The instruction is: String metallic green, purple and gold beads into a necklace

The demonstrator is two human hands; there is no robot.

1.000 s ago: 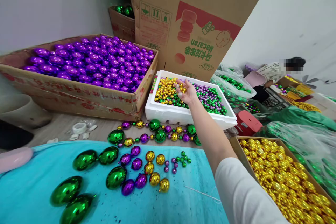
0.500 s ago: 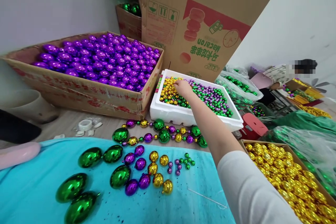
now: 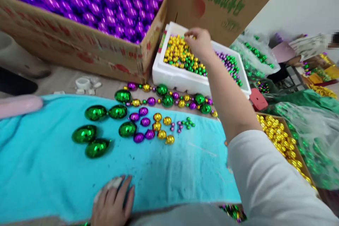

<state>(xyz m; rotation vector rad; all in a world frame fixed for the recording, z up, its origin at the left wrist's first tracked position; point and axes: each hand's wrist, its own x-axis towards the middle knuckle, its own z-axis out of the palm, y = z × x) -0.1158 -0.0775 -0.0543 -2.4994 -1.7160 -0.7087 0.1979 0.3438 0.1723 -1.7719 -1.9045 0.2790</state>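
Head view: we locate the right hand [image 3: 198,44] above the white foam box [image 3: 182,81], over the small gold beads [image 3: 174,49] in the left part of its interior. Its fingers are bent and drawn narrowly together; we cannot tell whether they pinch a bead. Small green beads [image 3: 194,66] lie beside the gold ones. In the right part, we see green mixed with small purple beads [image 3: 227,64], partly behind the right forearm [image 3: 229,91].

We find the left hand [image 3: 113,201] back upward on the near part of the blue cloth [image 3: 164,180], fingers moderately spread.

Farther up the cloth, we count five large green ornaments [image 3: 84,134], five purple ornaments [image 3: 145,122] and five gold ornaments [image 3: 161,134]. Small loose beads [image 3: 188,123] lie to their right.

Between cloth and foam box, we note strung beads [image 3: 167,100] in two rows. Left of the foam box stands a cardboard box [image 3: 79,46] filled with purple balls [image 3: 111,0]. Right of the forearm, we see gold balls [image 3: 280,137] in another carton.
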